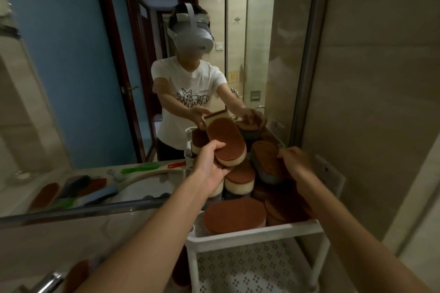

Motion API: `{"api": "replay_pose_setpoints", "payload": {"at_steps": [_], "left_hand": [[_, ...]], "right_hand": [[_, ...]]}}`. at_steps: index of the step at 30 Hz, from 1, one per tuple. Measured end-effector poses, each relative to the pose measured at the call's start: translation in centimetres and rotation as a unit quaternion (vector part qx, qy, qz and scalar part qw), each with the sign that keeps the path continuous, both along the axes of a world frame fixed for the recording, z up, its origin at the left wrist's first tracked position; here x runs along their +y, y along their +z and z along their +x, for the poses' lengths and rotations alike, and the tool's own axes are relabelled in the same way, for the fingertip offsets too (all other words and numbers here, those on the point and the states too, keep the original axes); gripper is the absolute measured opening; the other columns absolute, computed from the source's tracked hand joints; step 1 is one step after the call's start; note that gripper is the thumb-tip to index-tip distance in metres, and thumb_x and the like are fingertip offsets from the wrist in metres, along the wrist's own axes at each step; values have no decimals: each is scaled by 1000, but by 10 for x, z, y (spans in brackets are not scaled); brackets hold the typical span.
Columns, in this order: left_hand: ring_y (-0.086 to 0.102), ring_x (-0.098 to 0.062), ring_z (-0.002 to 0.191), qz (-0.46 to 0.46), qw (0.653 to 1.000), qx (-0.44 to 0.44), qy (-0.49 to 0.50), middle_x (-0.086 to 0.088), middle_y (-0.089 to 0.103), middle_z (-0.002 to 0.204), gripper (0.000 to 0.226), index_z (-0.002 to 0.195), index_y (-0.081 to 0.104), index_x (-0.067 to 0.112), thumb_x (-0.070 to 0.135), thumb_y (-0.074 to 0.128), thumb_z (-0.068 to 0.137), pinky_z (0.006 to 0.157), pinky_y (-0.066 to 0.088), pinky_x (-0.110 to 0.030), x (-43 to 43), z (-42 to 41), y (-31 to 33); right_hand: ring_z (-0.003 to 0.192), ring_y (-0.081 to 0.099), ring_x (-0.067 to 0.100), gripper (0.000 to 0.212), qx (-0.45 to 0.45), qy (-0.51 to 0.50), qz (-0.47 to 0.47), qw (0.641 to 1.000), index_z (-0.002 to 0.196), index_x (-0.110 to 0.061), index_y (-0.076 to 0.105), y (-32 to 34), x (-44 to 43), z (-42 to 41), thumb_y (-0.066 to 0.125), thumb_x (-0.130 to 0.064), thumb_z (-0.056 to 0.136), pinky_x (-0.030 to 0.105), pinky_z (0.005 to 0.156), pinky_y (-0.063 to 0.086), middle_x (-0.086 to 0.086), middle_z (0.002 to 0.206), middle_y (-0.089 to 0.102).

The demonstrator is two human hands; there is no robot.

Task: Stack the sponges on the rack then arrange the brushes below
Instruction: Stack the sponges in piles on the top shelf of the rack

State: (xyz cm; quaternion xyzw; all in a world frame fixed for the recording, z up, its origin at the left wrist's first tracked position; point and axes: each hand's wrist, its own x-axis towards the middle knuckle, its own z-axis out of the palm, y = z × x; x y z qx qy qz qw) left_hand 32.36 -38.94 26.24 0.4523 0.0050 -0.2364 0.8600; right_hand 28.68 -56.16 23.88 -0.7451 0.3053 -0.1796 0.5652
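Left grip (212,162) is curled round an oval sponge (226,145), thumb on its brown top and fingers under the cream foam, holding it tilted above the pile (238,181) on the white rack (257,233). My right grip (295,159) lies over a grey-based sponge (266,159) on the right side of that pile, fingers bent across its brown face; I cannot tell whether it clasps the sponge or only rests there. More brown-topped sponges fill the top tier, some flat, some leaning. The rack's perforated lower shelf (250,269) shows beneath. Several brushes (76,188) lie on the counter (142,192) to my left, under the mirror (71,66).
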Motion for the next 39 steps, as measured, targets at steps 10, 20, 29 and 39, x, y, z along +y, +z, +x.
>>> {"api": "replay_pose_setpoints", "payload": {"at_steps": [10, 20, 29, 39], "left_hand": [[60, -24, 91, -11, 999, 13, -29, -12, 63, 98, 36, 125, 51, 5, 5, 44, 90, 89, 46, -37, 4, 5, -7], [55, -29, 114, -34, 998, 33, -30, -17, 57, 129, 36, 128, 50, 4, 4, 44, 92, 93, 44, -38, 7, 3, -4], [52, -29, 122, -27, 999, 38, -21, -17, 55, 131, 39, 130, 48, 3, 3, 45, 91, 91, 45, -38, 6, 0, -3], [56, -26, 105, -27, 999, 39, -21, -15, 61, 118, 38, 129, 49, 4, 3, 47, 91, 91, 46, -38, 6, 3, -7]], "right_hand": [[125, 47, 28, 39, 14, 105, -198, 974, 136, -28, 44, -11, 15, -11, 43, -28, 97, 38, 103, 39, 7, 140, 48], [133, 41, 24, 46, 52, 164, -310, 935, 143, -26, 35, -14, 20, -15, 39, -37, 98, 32, 104, 34, 4, 148, 41], [131, 43, 26, 45, 95, 159, -376, 908, 139, -25, 42, -20, 21, -7, 39, -40, 98, 38, 107, 36, 3, 146, 44], [112, 57, 31, 38, 125, 144, -431, 882, 129, -24, 51, -13, 26, 1, 48, -35, 93, 41, 93, 49, 10, 125, 60]]}}
